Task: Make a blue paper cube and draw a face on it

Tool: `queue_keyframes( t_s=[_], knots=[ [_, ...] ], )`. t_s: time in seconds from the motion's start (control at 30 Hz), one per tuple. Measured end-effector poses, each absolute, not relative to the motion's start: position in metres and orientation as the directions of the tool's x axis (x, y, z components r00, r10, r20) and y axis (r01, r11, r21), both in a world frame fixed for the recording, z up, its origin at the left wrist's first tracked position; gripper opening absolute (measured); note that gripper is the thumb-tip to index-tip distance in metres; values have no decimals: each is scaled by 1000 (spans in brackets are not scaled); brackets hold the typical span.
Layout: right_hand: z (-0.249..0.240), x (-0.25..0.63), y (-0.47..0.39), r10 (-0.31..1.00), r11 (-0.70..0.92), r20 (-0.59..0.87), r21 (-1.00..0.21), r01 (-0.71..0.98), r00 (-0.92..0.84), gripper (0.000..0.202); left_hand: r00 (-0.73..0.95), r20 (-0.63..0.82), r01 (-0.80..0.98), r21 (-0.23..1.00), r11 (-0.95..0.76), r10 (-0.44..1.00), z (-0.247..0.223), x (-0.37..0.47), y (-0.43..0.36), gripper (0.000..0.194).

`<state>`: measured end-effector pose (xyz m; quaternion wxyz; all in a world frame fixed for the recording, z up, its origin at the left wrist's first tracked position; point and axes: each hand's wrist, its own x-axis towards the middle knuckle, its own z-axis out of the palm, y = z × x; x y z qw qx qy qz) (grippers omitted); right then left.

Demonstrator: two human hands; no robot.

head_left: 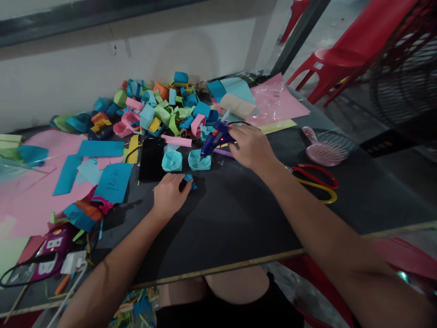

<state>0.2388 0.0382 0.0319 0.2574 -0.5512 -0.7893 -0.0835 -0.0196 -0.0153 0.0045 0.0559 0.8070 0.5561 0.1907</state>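
My right hand (251, 145) is wrapped round a blue glue gun (215, 139), whose nozzle points down into a small light-blue folded paper box (200, 160). Whether the nozzle touches the paper I cannot tell. A similar light-blue paper box (171, 161) stands to the left of it. Just in front of these two, my left hand (170, 193) pinches a small blue paper piece (191, 181) between thumb and fingers, low over the dark table (218, 218). A black phone-like slab (151, 159) lies beside the left box, close behind my left hand.
Folded paper pieces (164, 107) are heaped along the wall. Scissors (317, 182) and a pink hairbrush (324, 150) lie right of my right forearm, near a fan (406, 77). Blue paper strips (101, 148) and a purple power strip (53, 250) are at the left.
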Motion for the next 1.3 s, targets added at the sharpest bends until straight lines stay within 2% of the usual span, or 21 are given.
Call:
queue_keyframes(
  t_s=[0.33, 1.0, 1.3],
  knots=[
    [27, 239, 39, 805, 368, 547, -161, 916, -228, 32, 303, 212, 886, 297, -356, 929, 7, -19, -15, 23],
    [24, 242, 41, 802, 395, 550, -198, 897, -232, 40, 323, 310, 854, 311, -417, 894, 1, -21, -13, 21],
    [24, 242, 41, 801, 371, 554, -158, 915, -229, 36, 310, 282, 866, 310, -392, 908, 1, -21, -12, 22]
  ],
)
